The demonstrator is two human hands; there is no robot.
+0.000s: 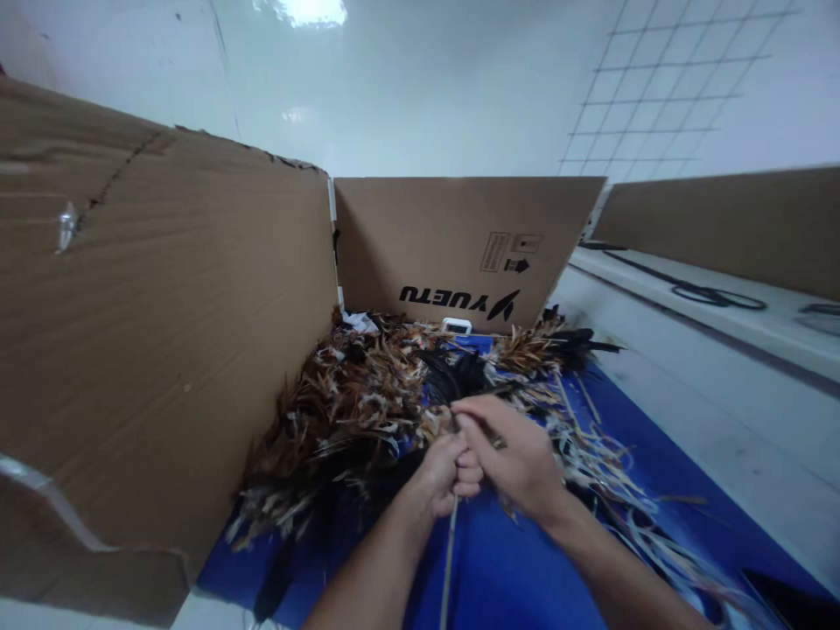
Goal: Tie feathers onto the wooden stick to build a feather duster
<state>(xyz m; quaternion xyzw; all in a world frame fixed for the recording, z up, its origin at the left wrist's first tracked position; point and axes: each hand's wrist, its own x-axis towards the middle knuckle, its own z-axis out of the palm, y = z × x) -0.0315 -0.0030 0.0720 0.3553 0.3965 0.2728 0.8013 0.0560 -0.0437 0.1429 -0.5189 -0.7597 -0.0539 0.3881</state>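
Note:
My left hand (449, 472) is closed around a thin pale stem (450, 560), which hangs down from the fist over the blue surface (518, 560). Touching it from the right, my right hand (515, 446) pinches at the top of the same stem, thumb and fingertips together. Black feathers (459, 372) fan out just beyond the fingertips; whether they join the stem is unclear. A large heap of brown feathers (360, 385) lies to the left of and behind my hands.
Cardboard panels stand at the left (164, 332) and back (420, 236). A small white device (458, 326) sits by the back panel. Pale stripped strands (610, 472) spread along the right side. Black cable (715, 296) rests on a white ledge (780, 328).

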